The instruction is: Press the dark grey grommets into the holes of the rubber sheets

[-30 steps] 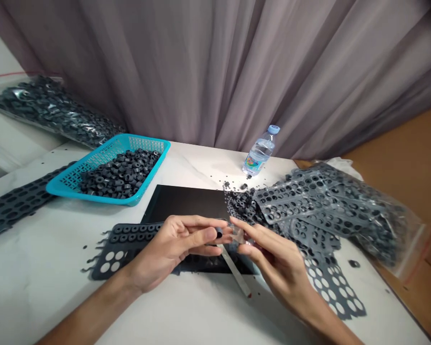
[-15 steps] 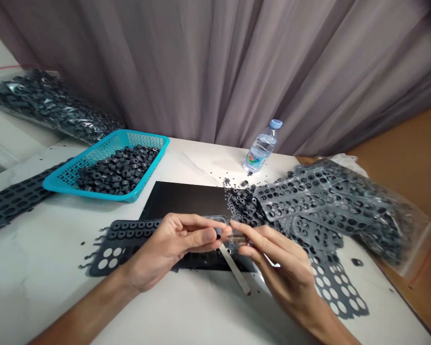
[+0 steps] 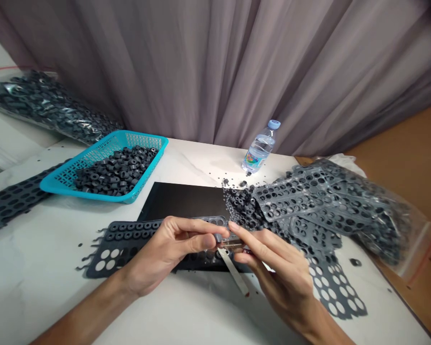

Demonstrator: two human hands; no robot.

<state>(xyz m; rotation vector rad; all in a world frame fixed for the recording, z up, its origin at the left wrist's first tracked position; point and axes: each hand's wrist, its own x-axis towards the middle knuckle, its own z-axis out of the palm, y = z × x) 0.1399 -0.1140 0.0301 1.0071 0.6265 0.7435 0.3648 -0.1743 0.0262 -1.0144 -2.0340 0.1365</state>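
My left hand [image 3: 172,249] pinches a small dark rubber ring [image 3: 219,236] between thumb and fingertips, over the front edge of a black mat [image 3: 183,201]. My right hand [image 3: 273,268] meets it from the right, fingers closed on a thin metal tool [image 3: 233,247] whose tip touches the ring. A pale flat strip [image 3: 233,270] lies slanted on the table under both hands. A grey rubber sheet [image 3: 129,237] with rows of rings and punched holes lies under my left hand.
A turquoise basket [image 3: 72,179] of loose rings stands at the left. Bags of rings [image 3: 43,105] lie far left. A heap of punched sheets in a plastic bag [image 3: 337,206] lies right, a water bottle [image 3: 259,149] behind. The white table [image 3: 39,282] ends at right.
Both hands stayed together over the mat's front edge. My right hand's fingers closed in on the tool at the ring. The view shifted slightly.
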